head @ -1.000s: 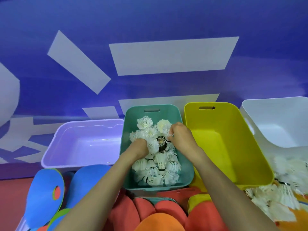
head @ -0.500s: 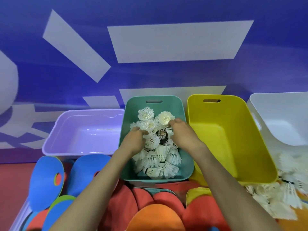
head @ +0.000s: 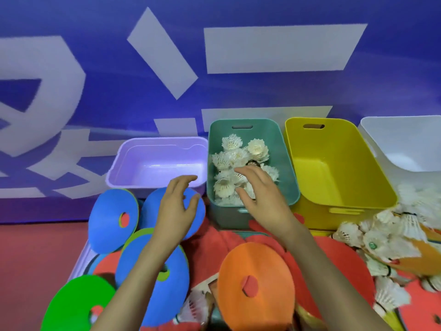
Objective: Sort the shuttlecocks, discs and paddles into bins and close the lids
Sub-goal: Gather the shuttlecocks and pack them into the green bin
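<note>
Shuttlecocks [head: 238, 161] lie heaped in the teal bin [head: 282, 149], others loose to its right; featherlight and crushable, I judge, best pinched by the cork; left hand [head: 177, 206] over a blue disc [head: 149, 211], right hand [head: 260, 194] over the bin, fingers [head: 241, 172] apart, empty.

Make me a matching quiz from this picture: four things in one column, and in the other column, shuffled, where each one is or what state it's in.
Column one:
1. teal bin
2. yellow bin
3. left hand
4. orange disc

Column two:
A. over a blue disc
B. holds shuttlecocks
C. holds nothing
D. bottom centre of the view

Pairs: 1-B; 2-C; 3-A; 4-D
</note>
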`<state>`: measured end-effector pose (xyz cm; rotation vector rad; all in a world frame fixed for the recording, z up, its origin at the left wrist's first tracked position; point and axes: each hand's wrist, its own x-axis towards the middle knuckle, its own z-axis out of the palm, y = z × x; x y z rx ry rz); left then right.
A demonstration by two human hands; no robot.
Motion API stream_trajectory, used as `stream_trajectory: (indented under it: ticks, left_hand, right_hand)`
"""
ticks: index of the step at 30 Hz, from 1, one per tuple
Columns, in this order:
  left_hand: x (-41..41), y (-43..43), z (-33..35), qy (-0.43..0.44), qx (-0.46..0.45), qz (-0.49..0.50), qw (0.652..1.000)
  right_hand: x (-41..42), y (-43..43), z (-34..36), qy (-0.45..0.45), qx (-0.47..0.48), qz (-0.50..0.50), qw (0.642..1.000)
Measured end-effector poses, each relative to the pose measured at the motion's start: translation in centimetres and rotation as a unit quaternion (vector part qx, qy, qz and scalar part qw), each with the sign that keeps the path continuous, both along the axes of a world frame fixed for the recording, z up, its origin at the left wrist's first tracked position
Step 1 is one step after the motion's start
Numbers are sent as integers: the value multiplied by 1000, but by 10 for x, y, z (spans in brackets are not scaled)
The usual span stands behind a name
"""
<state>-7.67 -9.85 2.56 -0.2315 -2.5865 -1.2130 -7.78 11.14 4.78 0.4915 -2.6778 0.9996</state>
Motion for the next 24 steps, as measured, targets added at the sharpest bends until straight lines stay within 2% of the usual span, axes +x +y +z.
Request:
stream_trajectory:
  ticks: [5, 10, 18, 24]
  left_hand:
    - [61, -48, -16, -18, 19, -22, 999]
    - [115, -83, -53, -80, -25, -61, 995]
    - [169, -92, -97, -163, -87, -136, 973]
    - [185, -84, -109, -161, -83, -142, 973]
  right_hand:
    - [57, -53, -17, -12, -27, -6, 1000]
    - [112, -89, -49, -75, 2, -29, 997]
    - [176, -111, -93, -250, 81, -33, 964]
    - [194, -127, -126, -270, 85, -68, 957]
